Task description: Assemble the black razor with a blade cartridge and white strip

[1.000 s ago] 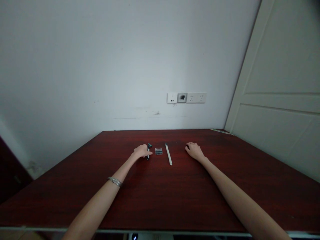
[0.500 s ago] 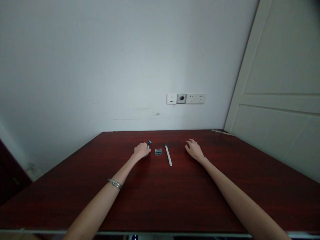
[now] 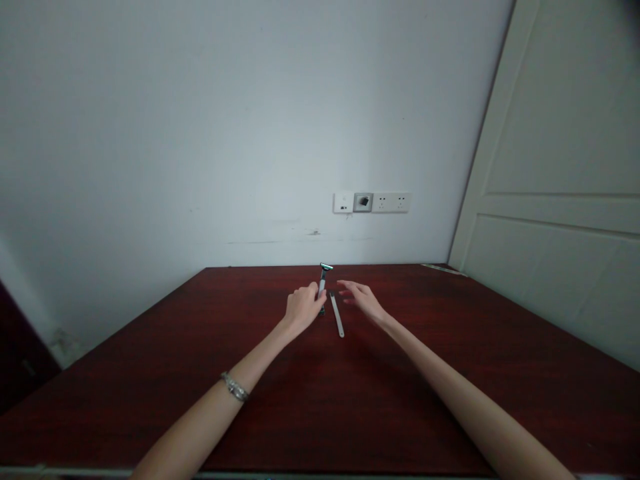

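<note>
My left hand [image 3: 301, 309] is closed round the handle of a razor [image 3: 323, 279] and holds it upright above the dark red table [image 3: 320, 400], head pointing up. My right hand [image 3: 361, 297] hovers just right of the razor with its fingers spread and nothing in it. A long white stick-like tool [image 3: 337, 315] lies on the table between the two hands. The small blade cartridge box seen before is hidden behind my left hand.
A white wall with a row of sockets [image 3: 373, 202] stands behind the table. A pale door [image 3: 565, 173] closes off the right side. A metal bracelet [image 3: 235, 387] sits on my left wrist.
My left hand has picked the razor up off the table and carried it right and upward. My right hand has lifted off the table and moved left toward the razor.
</note>
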A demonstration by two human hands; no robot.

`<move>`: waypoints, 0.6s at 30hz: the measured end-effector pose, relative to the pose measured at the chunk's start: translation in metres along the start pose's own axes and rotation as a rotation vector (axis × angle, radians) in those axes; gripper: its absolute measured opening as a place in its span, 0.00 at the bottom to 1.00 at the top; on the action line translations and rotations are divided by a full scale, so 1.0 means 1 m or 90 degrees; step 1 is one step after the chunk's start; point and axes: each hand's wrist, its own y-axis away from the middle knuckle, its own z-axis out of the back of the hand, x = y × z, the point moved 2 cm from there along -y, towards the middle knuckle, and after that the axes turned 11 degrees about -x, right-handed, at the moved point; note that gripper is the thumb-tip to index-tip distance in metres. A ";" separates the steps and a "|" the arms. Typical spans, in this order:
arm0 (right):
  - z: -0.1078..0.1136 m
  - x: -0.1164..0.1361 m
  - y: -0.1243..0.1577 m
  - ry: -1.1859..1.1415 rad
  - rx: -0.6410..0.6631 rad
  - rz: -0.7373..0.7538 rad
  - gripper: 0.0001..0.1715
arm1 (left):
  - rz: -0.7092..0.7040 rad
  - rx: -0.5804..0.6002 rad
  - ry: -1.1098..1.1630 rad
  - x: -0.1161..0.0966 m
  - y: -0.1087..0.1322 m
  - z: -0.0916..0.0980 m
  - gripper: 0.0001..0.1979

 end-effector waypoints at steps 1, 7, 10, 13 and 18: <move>-0.005 0.002 0.004 -0.040 0.029 -0.035 0.19 | -0.008 -0.002 0.007 -0.005 0.003 0.000 0.19; -0.019 0.017 0.020 -0.178 0.158 -0.095 0.19 | -0.046 0.008 0.028 -0.024 0.014 0.005 0.18; -0.020 0.019 0.021 -0.195 0.173 -0.072 0.18 | -0.051 0.009 0.032 -0.027 0.016 0.008 0.18; -0.020 0.017 0.020 -0.193 0.175 -0.055 0.17 | -0.042 0.002 0.035 -0.030 0.016 0.009 0.18; -0.021 0.013 0.019 -0.184 0.138 -0.036 0.17 | -0.020 0.003 0.050 -0.032 0.016 0.014 0.18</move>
